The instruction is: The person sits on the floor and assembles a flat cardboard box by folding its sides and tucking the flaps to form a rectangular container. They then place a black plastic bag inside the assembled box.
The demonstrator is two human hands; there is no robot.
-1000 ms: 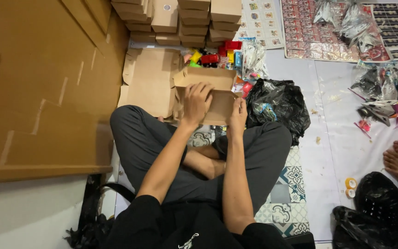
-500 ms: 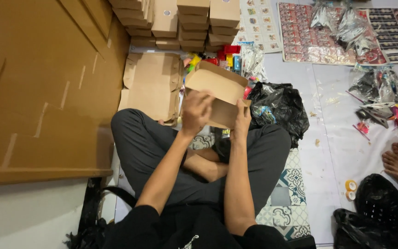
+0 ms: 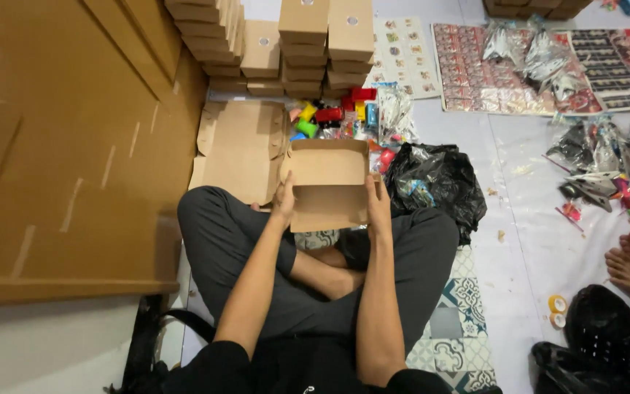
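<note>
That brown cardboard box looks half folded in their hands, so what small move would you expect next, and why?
Probably folding the back flap down to close it. The brown cardboard box stands open and looks empty, with the left hand and right hand pressing its two side walls. Finished closed boxes are stacked just behind.

Black short-sleeved top with a small, unclear white mark, dark grey trousers, bare forearms.

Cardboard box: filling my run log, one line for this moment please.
left hand: grips box's left side | right hand: grips right side | cardboard box: open, held over lap
</note>
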